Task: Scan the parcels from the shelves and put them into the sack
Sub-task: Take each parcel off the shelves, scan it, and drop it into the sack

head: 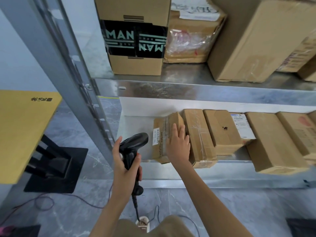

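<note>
Here, scene: a metal rack with two shelves of cardboard parcels, seen from above
Left hand point(123, 164): grips the scanner point(132, 151) by its handle, fingers curled round it, thumb up the left side; the scanner head points right toward the label point(156, 136)
Scanner cord point(136, 208): runs down from the handle base toward the floor
Right hand point(178, 143): lies flat on the end parcel point(166, 132), fingers straight and spread, nothing clenched; fingertips reach toward the gap beside the next parcel point(199, 137)
End parcel: leftmost in the row on the lower shelf point(135, 132), tilted, taped across, its white label facing the scanner; it touches the next parcel on its right
Lower shelf, rest of the row: a third parcel point(222, 130) with a small dark hole in its top, a white-labelled one point(242, 128) partly under it, then larger boxes point(271, 142) whose ends overhang the shelf front
Upper shelf point(188, 74): a box with black tape point(135, 40) reading MAN, a parcel under clear wrap point(189, 41), a big box point(253, 41) lying tilted
Left of the rack: a yellow surface point(22, 130) on a black stand point(56, 170)
Floor point(77, 211): grey marble tile with thin cables lying on it
Sack: cannot tell where it is
</note>
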Demonstrator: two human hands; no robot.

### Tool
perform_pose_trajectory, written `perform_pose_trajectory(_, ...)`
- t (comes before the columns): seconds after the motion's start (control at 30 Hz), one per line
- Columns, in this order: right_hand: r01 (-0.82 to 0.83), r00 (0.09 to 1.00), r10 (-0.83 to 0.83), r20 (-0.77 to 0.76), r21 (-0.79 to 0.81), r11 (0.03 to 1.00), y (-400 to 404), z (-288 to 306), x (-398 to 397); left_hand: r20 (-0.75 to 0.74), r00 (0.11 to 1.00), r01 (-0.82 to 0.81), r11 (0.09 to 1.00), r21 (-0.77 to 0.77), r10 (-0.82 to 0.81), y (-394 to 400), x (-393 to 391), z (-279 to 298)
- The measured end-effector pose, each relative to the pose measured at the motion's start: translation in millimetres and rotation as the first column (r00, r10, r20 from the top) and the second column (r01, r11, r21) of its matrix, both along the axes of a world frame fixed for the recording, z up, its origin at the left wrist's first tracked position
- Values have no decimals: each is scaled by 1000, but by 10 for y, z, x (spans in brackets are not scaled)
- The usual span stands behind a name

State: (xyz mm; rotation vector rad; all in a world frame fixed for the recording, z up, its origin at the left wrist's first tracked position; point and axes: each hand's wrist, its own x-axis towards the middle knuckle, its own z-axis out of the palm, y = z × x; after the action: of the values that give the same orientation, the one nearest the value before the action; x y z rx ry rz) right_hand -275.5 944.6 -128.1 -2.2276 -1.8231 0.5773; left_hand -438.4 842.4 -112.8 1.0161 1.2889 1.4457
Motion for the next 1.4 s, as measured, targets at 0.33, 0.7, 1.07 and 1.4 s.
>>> perform_pose_trajectory(0.33,-122,978,146,149,-164,979,-51,-274,-84,-18,1000,5,1000,-3,-5,-40,-55,17)
perform_pose_trajectory(0.7,19,1000,-17,16,-128,992,-98,-289,-195,-135,990,36,999,-2,-36,-150,-204,60)
perform_pose_trajectory(1.07,-309,518,62,-853,-119,944,-432,547,488,-410,886,294,946,139,-215,-151,-559,339)
perform_pose_trajectory(1.4,-368,551,100,-829,-133,920,-498,701,569,-534,766,475,875,95,-358,-150,-713,548)
